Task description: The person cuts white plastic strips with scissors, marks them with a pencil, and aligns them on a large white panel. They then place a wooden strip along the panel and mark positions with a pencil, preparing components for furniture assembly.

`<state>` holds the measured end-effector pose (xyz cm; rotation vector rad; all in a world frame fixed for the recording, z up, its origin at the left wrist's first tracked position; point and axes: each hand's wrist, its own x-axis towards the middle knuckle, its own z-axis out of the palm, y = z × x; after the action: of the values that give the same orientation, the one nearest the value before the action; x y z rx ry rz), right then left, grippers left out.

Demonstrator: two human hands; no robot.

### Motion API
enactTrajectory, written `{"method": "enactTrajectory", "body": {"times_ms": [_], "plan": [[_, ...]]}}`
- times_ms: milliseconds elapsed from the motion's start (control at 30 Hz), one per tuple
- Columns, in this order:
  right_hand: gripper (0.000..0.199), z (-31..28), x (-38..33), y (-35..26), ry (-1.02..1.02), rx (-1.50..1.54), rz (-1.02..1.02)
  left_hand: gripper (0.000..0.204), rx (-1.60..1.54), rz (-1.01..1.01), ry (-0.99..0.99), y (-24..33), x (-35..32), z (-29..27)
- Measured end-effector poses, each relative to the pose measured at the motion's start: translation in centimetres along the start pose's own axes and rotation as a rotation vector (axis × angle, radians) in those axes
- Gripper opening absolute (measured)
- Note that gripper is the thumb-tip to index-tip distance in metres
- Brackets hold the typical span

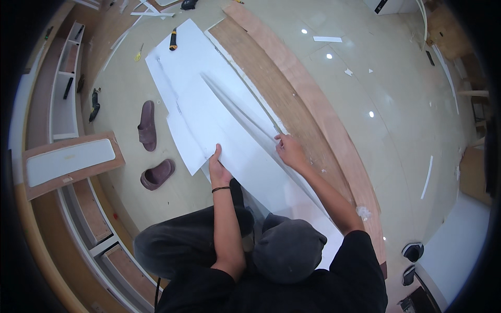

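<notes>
A large white sheet [180, 73] lies over a long board, and part of it is raised in a long curved fold. My left hand [219, 169] grips the near left edge of this sheet, thumb on top and the other fingers hidden beneath. Beside the raised fold, my right hand [290, 151] has its fingers curled at the sheet's right side, close to the wooden board [261, 73]; what lies between its fingertips is too small to make out. A yellow and black utility knife [173, 39] rests on the sheet's far end.
A pinkish wood strip [308, 88] runs along the board's right side. To the left are purple slippers [147, 125], a dark hand tool [94, 104], yellow scissors [139, 53] and a white-brown panel [73, 163] on a cabinet frame. White offcuts [327, 39] litter the floor. Dark shoes [413, 252] stand right.
</notes>
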<state>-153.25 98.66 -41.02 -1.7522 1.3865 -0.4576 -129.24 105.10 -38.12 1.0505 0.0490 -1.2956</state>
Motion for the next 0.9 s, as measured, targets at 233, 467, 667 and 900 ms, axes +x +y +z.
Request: {"method": "enactTrajectory", "body": {"times_ms": [233,467,667,900], "plan": [[0.033,-12.8,-1.0,-2.4,0.173,0.202,0.122,0.040,0.055,-0.005,-0.070,-2.5,2.4,3.4],[0.042,-13.7,-5.5,-0.3,0.133,-0.006,0.224,0.044,0.107,-0.110,-0.120,-7.9,8.3,8.0],[0.042,-4.2,-13.4,4.2,0.246,-0.331,0.386,0.050,0.254,-0.218,-0.045,-8.7,10.1,6.3],[0.036,-5.3,-17.6,2.7,0.194,-0.161,0.635,0.054,0.311,-0.224,-0.045,-7.1,13.2,4.5]]}}
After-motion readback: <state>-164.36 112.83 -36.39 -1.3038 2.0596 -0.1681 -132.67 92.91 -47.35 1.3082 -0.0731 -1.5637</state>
